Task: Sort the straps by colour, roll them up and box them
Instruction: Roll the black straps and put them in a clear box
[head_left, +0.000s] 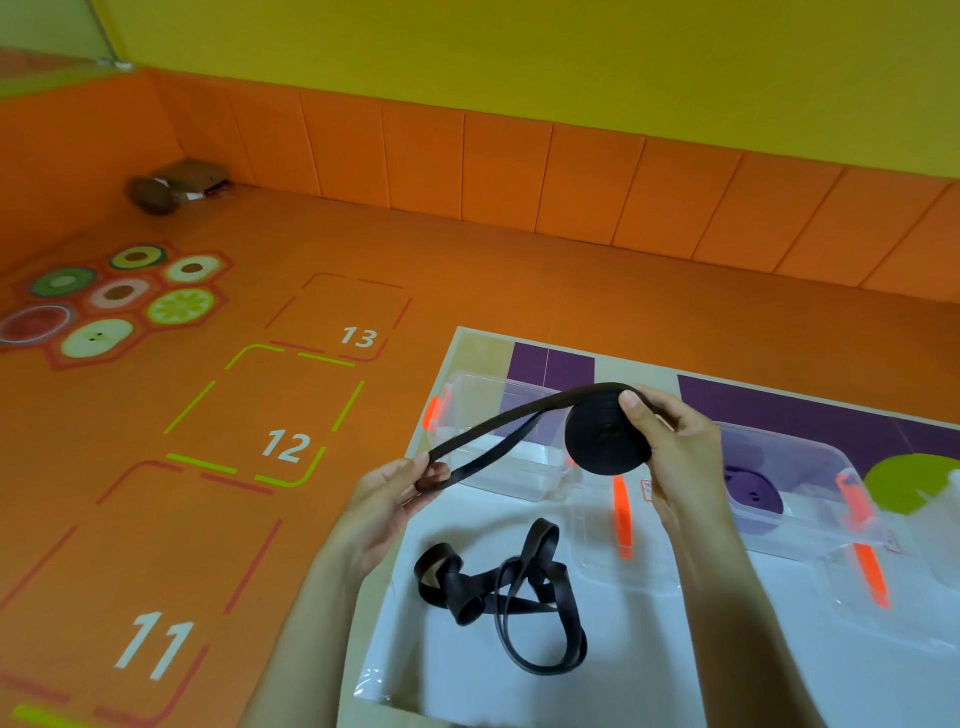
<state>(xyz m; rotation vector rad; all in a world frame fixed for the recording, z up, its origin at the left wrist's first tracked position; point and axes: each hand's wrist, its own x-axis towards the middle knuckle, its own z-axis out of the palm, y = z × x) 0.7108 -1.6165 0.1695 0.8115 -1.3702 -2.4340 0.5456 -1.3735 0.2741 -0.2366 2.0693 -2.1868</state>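
Observation:
My right hand (670, 447) grips a partly rolled black strap (602, 434), thumb on top of the roll. Its loose looped tail runs left to my left hand (389, 493), which pinches the end of the loop. Both are held in the air above a clear plastic box (470, 410) with an orange latch. A second black strap (498, 587) lies tangled on the white sheet below. Further right, a rolled purple strap (756, 493) sits inside another clear box (810, 467).
Two clear lids with orange latches (622, 514) lie on the white sheet (649, 675) in front of the boxes. A green round shape (909, 478) is at the right edge. Orange floor mats with numbered squares spread to the left, and a padded orange wall stands behind.

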